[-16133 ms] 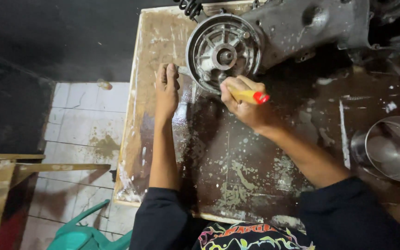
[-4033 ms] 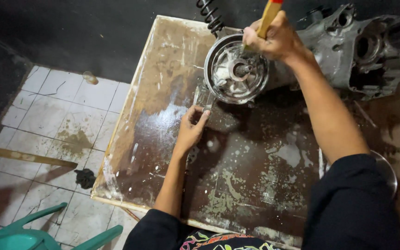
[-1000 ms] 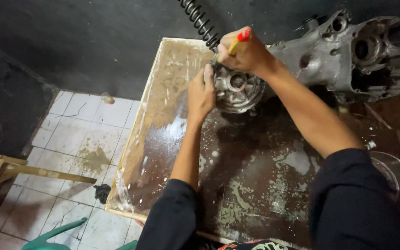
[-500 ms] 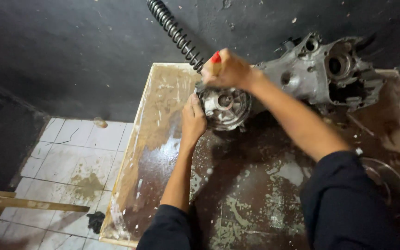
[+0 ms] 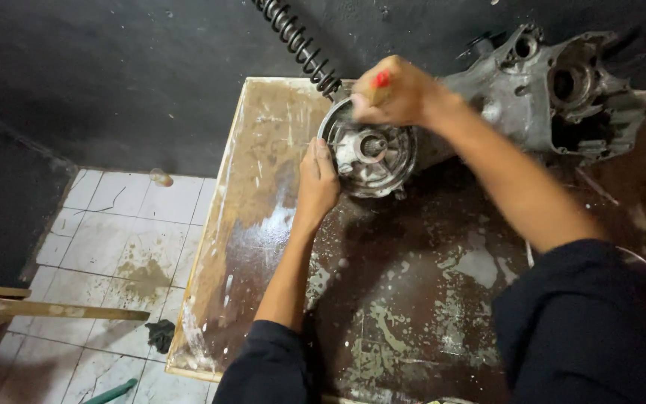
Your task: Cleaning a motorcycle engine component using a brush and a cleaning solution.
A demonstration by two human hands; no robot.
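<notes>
A: Status, nearest first?

B: Wet brown table point(image 5: 413, 299), soapy smears all over. Left hand point(image 5: 317, 183) lies on it, fingers together and nearly flat, tips touching the rim of the round metal hub point(image 5: 369, 150). Bracing, not gripping.

A: Right?

B: Right hand point(image 5: 398, 93) sits over the hub's top edge, fist closed round a yellow handle with a red end point(image 5: 380, 79). What's on the working end is hidden under the fist, can't tell.

A: The hub?

B: Far-left part of the table, joined to the grey engine casing point(image 5: 555, 97) stretching right. A black coil spring point(image 5: 297, 41) runs off behind it.

A: Handling?

B: Looks like cast metal: heavy, rigid, not fragile. Wet, so I'd judge it slippery. Best hold is the hub rim or the casing's lugs, with two hands.
</notes>
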